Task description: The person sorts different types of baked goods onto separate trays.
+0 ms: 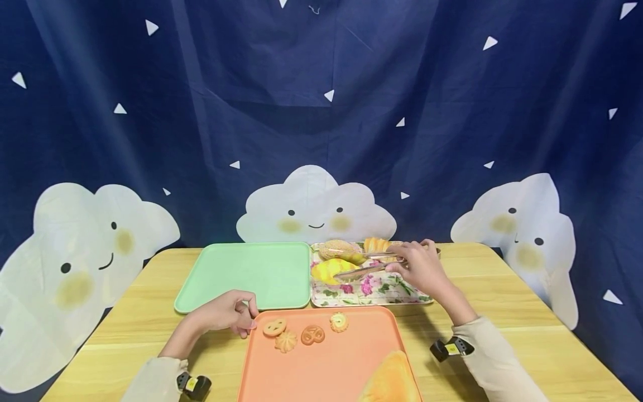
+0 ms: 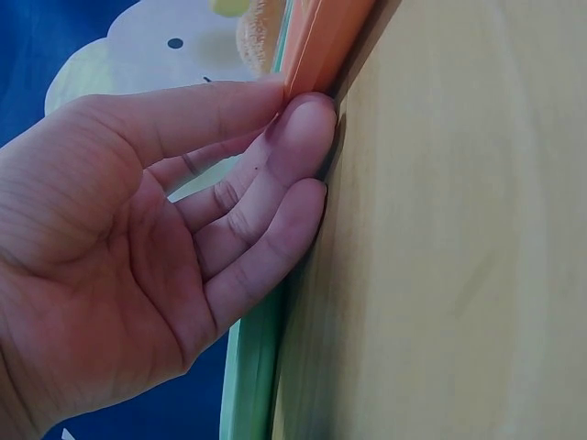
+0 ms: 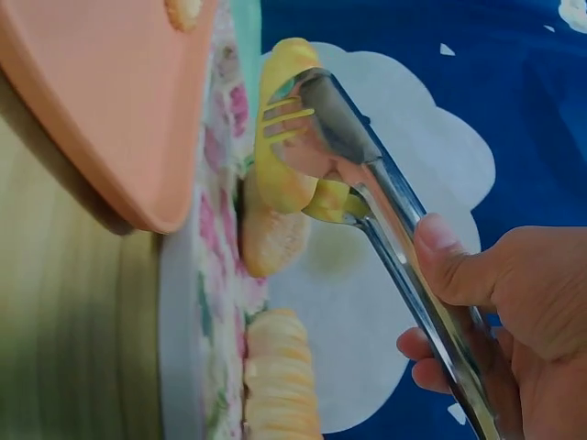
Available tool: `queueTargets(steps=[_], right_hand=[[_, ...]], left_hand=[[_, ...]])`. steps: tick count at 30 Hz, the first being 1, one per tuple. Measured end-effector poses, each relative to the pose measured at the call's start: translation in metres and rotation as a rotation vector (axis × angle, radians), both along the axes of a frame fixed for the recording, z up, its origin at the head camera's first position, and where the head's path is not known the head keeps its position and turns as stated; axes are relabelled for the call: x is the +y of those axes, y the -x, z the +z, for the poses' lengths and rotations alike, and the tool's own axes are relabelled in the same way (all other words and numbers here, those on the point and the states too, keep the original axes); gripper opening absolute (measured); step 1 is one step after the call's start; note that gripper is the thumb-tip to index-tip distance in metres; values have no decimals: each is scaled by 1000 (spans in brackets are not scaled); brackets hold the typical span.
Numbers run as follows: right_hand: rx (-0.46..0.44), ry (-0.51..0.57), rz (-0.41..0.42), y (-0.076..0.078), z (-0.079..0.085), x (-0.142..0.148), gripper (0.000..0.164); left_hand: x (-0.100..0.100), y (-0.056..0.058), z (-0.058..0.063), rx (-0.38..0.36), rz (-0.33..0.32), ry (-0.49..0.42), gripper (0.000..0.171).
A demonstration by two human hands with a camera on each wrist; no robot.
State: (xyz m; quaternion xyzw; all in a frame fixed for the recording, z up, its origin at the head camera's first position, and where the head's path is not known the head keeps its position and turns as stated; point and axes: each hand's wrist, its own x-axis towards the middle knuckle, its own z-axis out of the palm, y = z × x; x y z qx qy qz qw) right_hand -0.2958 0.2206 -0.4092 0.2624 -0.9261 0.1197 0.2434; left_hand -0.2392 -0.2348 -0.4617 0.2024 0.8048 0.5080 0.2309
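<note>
My right hand [image 1: 422, 269] grips metal tongs [image 3: 341, 115], with thumb and fingers on opposite arms. The jaws stand around a yellow bread [image 1: 327, 271] with lighter stripes, over the floral tray [image 1: 402, 290]. In the right wrist view the yellow bread overlaps a brown bun [image 1: 335, 248], and a ridged roll [image 3: 280, 367] lies nearby. My left hand [image 1: 227, 312] pinches the far left corner of the orange tray [image 1: 321, 371] between thumb and forefinger; its other fingers curl below the rim [image 2: 316, 55]. Several cookies [image 1: 312, 335] lie along that tray's far side.
A green tray [image 1: 243, 273] lies at the back left, beside the floral one. On the orange tray's near right side is a large golden bread [image 1: 393, 381]. The wooden table [image 1: 110, 357] ends at a dark blue curtain [image 1: 281, 134] with clouds.
</note>
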Motion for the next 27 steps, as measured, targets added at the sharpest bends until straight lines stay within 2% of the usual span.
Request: queueTargets(steps=[10, 20, 27], right_hand=[[-31, -26, -18, 1, -10, -7, 39], [93, -22, -29, 4, -15, -7, 37], [98, -46, -32, 5, -16, -6, 40]], left_hand=[[1, -1, 1, 5, -1, 9, 9], [1, -2, 3, 20, -4, 19, 9], [1, -2, 4, 26, -4, 27, 10]])
